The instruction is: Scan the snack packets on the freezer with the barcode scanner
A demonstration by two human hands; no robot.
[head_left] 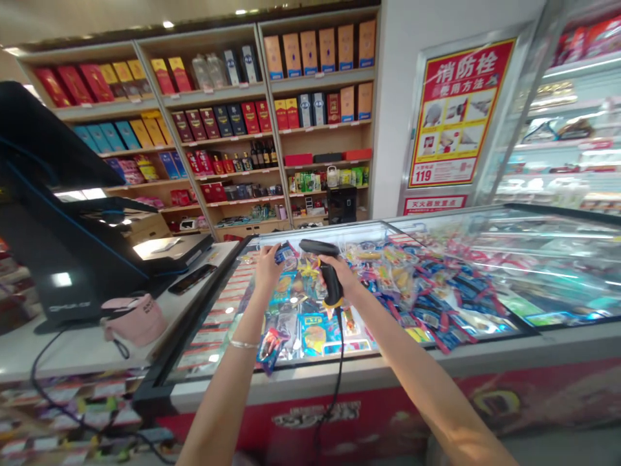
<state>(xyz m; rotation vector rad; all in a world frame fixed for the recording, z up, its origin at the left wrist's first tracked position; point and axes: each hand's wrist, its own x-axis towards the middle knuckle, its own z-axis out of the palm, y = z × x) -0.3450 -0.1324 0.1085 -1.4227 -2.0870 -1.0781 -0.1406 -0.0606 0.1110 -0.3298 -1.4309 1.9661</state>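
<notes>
Head view: a handheld barcode scanner (331,288) is grasped by the right hand (338,272), its nose angled toward a blue packet (286,255) pinched in the left hand (268,268), both held just above snack packets (388,285) heaped on a glass-topped chest freezer (436,362).

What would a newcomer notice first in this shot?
The right hand grips a corded black barcode scanner over bright snack packets in a chest freezer, while the left hand holds a packet. Behind stand wooden shelves of boxed goods, with a red fire-hydrant poster at right.
</notes>
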